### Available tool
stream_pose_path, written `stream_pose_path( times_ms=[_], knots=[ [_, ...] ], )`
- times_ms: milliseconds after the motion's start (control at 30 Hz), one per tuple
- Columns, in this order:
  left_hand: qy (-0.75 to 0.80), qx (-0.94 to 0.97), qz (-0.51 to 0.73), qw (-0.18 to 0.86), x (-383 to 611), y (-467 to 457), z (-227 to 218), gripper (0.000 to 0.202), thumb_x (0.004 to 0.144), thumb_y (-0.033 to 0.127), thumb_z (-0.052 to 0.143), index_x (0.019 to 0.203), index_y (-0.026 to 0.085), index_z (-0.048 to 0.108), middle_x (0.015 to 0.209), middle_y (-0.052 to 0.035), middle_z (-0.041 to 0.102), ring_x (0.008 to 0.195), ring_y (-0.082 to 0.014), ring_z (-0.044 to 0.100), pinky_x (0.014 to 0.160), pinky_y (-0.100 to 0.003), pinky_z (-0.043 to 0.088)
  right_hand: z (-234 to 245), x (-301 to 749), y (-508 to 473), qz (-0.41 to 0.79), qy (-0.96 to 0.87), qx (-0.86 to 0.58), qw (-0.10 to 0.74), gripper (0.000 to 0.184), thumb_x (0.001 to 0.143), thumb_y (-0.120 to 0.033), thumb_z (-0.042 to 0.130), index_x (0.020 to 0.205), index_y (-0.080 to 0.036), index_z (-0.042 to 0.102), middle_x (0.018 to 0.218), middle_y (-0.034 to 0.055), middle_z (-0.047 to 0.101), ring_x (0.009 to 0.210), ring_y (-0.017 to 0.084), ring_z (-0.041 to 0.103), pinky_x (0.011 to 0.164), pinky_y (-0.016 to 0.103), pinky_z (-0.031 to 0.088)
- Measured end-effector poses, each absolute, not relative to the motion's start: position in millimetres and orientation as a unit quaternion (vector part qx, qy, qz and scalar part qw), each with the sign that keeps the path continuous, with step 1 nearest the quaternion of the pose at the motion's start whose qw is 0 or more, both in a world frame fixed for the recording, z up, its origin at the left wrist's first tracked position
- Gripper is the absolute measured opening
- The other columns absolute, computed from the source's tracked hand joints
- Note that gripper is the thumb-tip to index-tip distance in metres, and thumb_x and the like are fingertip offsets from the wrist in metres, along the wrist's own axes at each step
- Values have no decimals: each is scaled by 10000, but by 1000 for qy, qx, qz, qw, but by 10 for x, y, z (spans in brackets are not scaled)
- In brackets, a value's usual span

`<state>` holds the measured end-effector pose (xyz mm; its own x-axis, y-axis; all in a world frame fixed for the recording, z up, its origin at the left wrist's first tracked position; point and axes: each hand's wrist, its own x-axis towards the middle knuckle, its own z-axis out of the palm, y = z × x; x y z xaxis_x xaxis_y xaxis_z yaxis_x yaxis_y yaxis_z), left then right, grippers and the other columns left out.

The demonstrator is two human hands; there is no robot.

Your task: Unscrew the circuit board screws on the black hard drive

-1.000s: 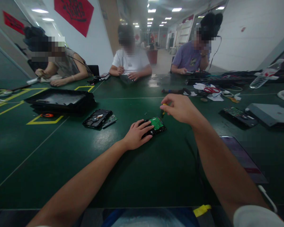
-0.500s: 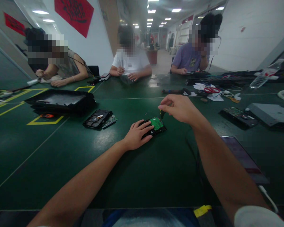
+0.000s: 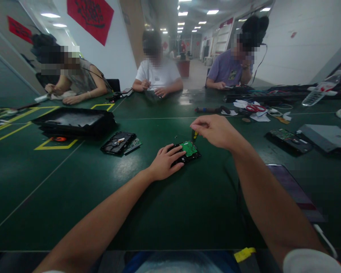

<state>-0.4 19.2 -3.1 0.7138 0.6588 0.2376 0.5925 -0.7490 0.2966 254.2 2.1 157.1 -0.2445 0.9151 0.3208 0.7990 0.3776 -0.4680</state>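
A black hard drive (image 3: 189, 150) with a green circuit board on top lies on the dark green table in front of me. My left hand (image 3: 167, 163) rests flat over its left part, fingers spread and pressing on it. A small screwdriver (image 3: 194, 136) with a yellow and dark handle stands almost upright, its tip at the right side of the green board. My right hand (image 3: 213, 131) pinches the top of that handle. Left of the drive lies another hard drive (image 3: 118, 143), with a loose circuit board (image 3: 133, 146) beside it. Tiny bits (image 3: 175, 137) lie just behind the drive.
At the left stands a black tray (image 3: 74, 120). To the right are a third hard drive (image 3: 288, 139), a grey box (image 3: 328, 138) and a tablet-like screen (image 3: 295, 189) under my right forearm. Red scissors (image 3: 255, 108) and a bottle (image 3: 319, 93) lie farther back. Three people sit opposite.
My right hand has shifted very slightly, and more of the screwdriver's yellow handle shows. My left hand and the drive stay in place; the view has moved a little.
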Motion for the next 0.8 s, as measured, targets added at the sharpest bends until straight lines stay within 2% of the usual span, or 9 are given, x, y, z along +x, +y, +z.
stream_pose_path(
  times_ms=[67,167,300,400,533,667,800],
  knots=[
    [339,921,165,100,-8,194,-32,581,1072,520,581,1623,351,510,1728,-29,437,1608,-414,294,1269,-663,314,1572,2553,20,107,-786,-541,279,219,1006,-293,639,1049,-210,836,947,69,823,820,223,741,816,344,531],
    [339,921,165,101,-10,196,-34,588,1071,525,581,1628,350,504,1728,-28,437,1611,-413,290,1273,-663,307,1566,2567,22,131,-783,-536,288,229,996,-246,626,1111,-210,821,946,61,819,752,203,745,790,338,538],
    [340,920,166,101,-5,190,-25,572,1077,520,574,1620,353,515,1730,-30,435,1608,-414,294,1273,-667,303,1557,2563,21,132,-766,-554,299,169,975,-316,697,1038,-197,799,1013,82,825,729,201,744,776,349,548],
    [340,920,164,104,-4,188,-24,574,1079,520,571,1624,353,510,1728,-32,438,1609,-412,294,1272,-666,305,1549,2560,21,125,-756,-568,300,183,958,-364,732,969,-187,778,971,96,824,748,217,754,767,351,555],
    [340,920,163,105,-4,194,-33,578,1078,525,572,1629,365,502,1727,-26,439,1610,-408,291,1275,-662,301,1525,2569,38,139,-757,-565,296,175,991,-301,663,1051,-177,771,906,84,812,732,213,763,764,342,568],
    [339,921,163,101,-1,193,-31,568,1084,526,556,1622,347,514,1729,-24,436,1608,-409,292,1276,-658,300,1517,2563,49,154,-764,-557,288,247,1014,-246,599,1174,-178,775,899,79,813,767,211,762,777,332,565],
    [340,921,163,98,-2,189,-28,573,1079,528,568,1622,356,511,1730,-23,434,1605,-409,298,1272,-661,305,1559,2545,21,139,-773,-555,275,238,1030,-329,611,1058,-197,806,864,65,805,771,211,737,765,326,535]
  ],
)
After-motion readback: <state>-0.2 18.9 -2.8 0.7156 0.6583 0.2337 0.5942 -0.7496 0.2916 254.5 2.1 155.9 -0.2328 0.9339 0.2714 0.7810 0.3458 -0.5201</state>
